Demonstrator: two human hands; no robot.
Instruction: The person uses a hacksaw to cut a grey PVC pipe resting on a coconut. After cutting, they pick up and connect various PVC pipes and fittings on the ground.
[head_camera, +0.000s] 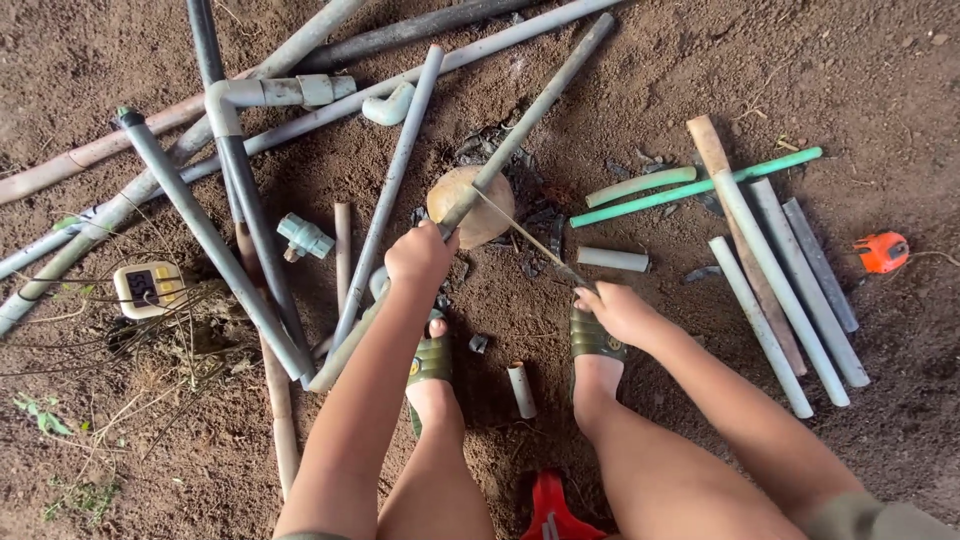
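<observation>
The bare brown soil ground (800, 60) carries all items. At upper left lies a crossed heap of about nine long grey plastic pipes (200, 225); the exact number cannot be told where they overlap. One long grey pipe (530, 115) runs diagonally from top centre down to lower left and rests across one rounded tan stone (470, 205). The left hand (420, 255) is closed around this pipe just below the stone, fingers wrapped on it. The right hand (620, 312) is closed on the handle of one thin saw blade (525, 238), which slants up-left to meet the pipe at the stone. At right, five cut grey pipe lengths (775, 275) lie side by side, one of them tan at its upper end. Two green pipes (700, 185) lie across their upper ends, one long and one short and paler. Two olive-green rubber sandals (595, 338) are on the person's feet, one below each hand. Two short grey pipe offcuts (522, 390) are visible: one between the feet, one near the green pipes. One red plastic object (550, 505) sits between the legs at the bottom edge. One grey valve fitting (303, 238) lies among the heap. One cream-coloured box with a dark panel (148, 288) lies at left. One orange tape measure (882, 252) lies at far right.
</observation>
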